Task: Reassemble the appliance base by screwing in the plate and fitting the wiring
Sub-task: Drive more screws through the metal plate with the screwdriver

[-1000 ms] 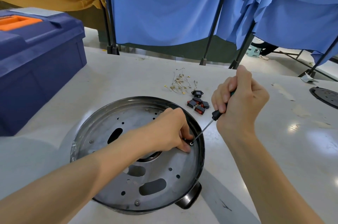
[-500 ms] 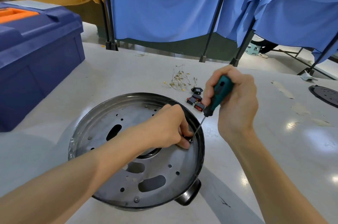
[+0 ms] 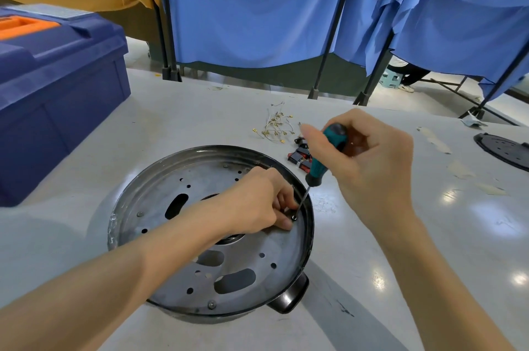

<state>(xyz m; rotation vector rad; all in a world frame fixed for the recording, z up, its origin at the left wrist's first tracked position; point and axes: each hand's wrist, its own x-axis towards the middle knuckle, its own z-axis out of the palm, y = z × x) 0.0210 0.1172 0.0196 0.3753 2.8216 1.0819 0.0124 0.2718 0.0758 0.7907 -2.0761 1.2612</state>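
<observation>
The round appliance base (image 3: 134,193) lies upside down on the table, with a perforated grey metal plate (image 3: 266,253) set inside its dark rim. My left hand (image 3: 257,201) rests on the plate near the right rim and pinches a small dark screw (image 3: 294,217). My right hand (image 3: 369,158) grips a screwdriver (image 3: 323,161) with a teal and black handle, tilted, its thin shaft running down to the screw. A bundle of thin wires with brass terminals (image 3: 275,127) lies on the table behind the base.
A blue toolbox (image 3: 57,87) with an orange insert stands at the left. Red and black connectors (image 3: 299,157) lie beside the base's right rim. A black round part (image 3: 503,150) sits at the right edge. Blue curtains on black stands hang behind the table.
My right hand has shifted its hold on the screwdriver, so the teal handle now shows between the fingers. My left hand has stayed at the screw.
</observation>
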